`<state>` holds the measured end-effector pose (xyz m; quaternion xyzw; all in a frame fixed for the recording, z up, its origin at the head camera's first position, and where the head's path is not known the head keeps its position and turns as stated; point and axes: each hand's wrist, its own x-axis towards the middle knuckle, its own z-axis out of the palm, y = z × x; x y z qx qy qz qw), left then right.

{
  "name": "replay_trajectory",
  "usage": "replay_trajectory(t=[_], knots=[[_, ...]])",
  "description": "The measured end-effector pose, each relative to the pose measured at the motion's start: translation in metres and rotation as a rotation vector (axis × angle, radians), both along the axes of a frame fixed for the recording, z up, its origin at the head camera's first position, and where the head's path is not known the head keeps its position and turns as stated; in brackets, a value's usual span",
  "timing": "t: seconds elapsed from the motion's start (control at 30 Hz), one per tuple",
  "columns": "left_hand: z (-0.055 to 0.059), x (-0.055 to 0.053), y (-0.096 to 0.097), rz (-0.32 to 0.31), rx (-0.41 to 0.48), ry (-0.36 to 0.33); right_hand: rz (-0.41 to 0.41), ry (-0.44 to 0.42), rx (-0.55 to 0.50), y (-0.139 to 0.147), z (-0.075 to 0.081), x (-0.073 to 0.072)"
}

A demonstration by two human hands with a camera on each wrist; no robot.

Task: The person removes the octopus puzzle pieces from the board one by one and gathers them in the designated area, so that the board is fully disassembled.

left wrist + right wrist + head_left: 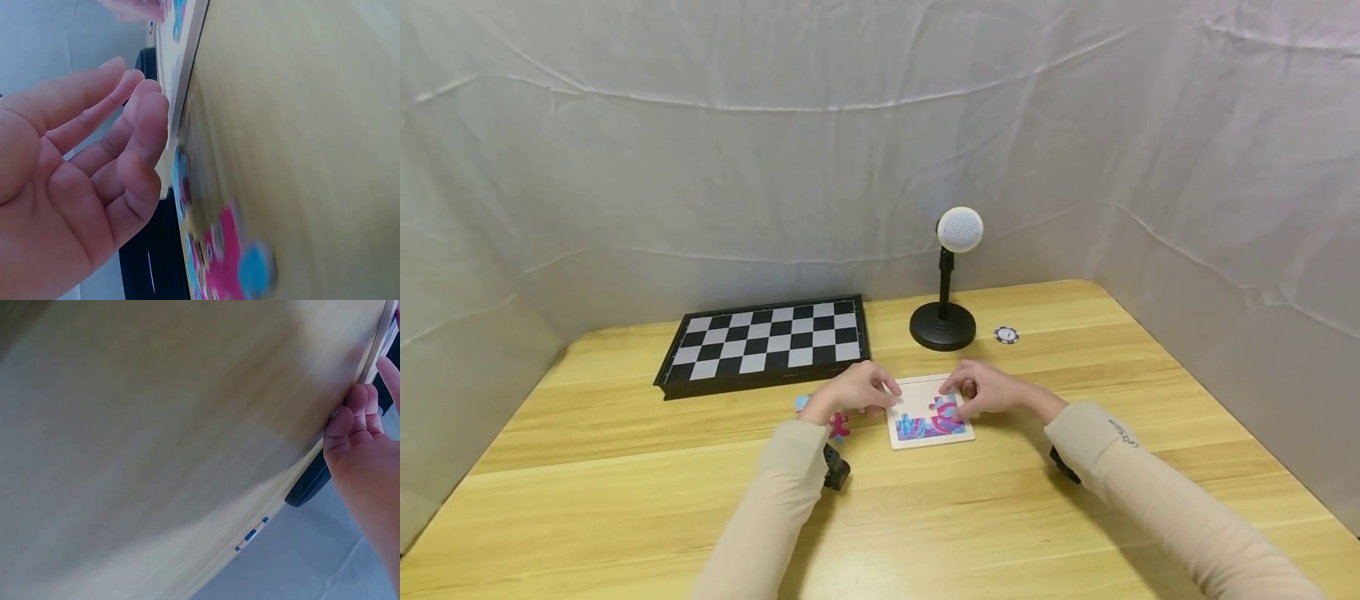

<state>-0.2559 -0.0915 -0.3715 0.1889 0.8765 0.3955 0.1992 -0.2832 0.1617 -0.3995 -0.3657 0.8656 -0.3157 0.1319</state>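
A pale puzzle tray (919, 444) lies on the table, with joined pink, blue and purple puzzle pieces (925, 427) along its near side and up its right side. My left hand (855, 388) hovers at the tray's left edge, its fingers loosely bent and nothing between them in the left wrist view. At the right side, my right hand (992, 389) reaches over the tray, thumb and index finger apart around a pink-and-blue piece (946, 406); I cannot tell if they grip it. Loose puzzle pieces (225, 256) lie beneath my left hand.
A black-and-white checkered board (767, 340) in a black frame lies behind and left of the tray. Behind the tray stands a white-headed microphone (960, 230) on a round black base (943, 327). A chip (1007, 334) lies right of the base. White cloth (775, 167) surrounds the table's back.
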Motion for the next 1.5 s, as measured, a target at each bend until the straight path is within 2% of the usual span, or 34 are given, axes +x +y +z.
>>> replay_trajectory(t=[0.17,0.37,0.57,0.7,1.27,1.5], knots=[[0.000,-0.002,0.012,-0.008,-0.003,0.007,0.012,0.015,0.001,0.000,0.001,0.000],[-0.004,-0.007,0.023,-0.044,0.003,0.038,-0.001,-0.008,0.015,-0.001,0.001,0.001],[-0.006,-0.011,0.032,-0.054,0.002,0.004,0.006,-0.025,0.003,0.000,0.001,0.001],[-0.007,-0.013,0.037,-0.069,-0.012,0.010,0.010,-0.031,-0.002,0.000,0.002,0.002],[-0.009,-0.015,0.046,-0.084,-0.047,-0.002,-0.001,-0.021,0.009,0.001,0.002,0.001],[-0.010,-0.014,0.047,-0.081,-0.043,-0.032,-0.004,0.031,0.046,0.000,0.001,-0.001]])
